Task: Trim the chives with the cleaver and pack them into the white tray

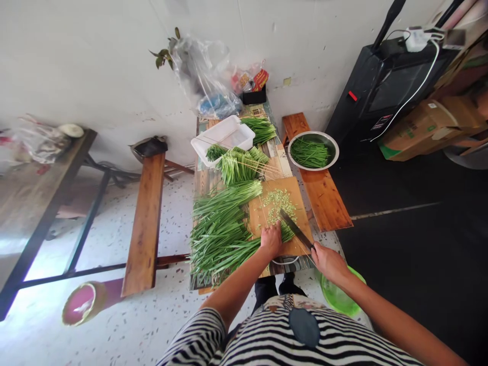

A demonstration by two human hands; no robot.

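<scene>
1) Right hand [325, 260] grasping knife [297, 230] by handle, blade angled over board [302, 212], just right of left hand [271, 240]
2) Left hand curled round chives [236, 255], pressing them on board; ends poke out right of fingers, near blade
3) Bits [280, 201] scattered on board, just beyond left hand
4) Pile [217, 211] of long stalks left of and beyond left hand, on table [212, 180]
5) Bundles [237, 168] beyond left hand, tray [233, 134] farther out
6) Bowl [334, 151] of greens well beyond right hand, on bench [328, 203]; basin [340, 296] below right hand, partly hidden by forearm
</scene>
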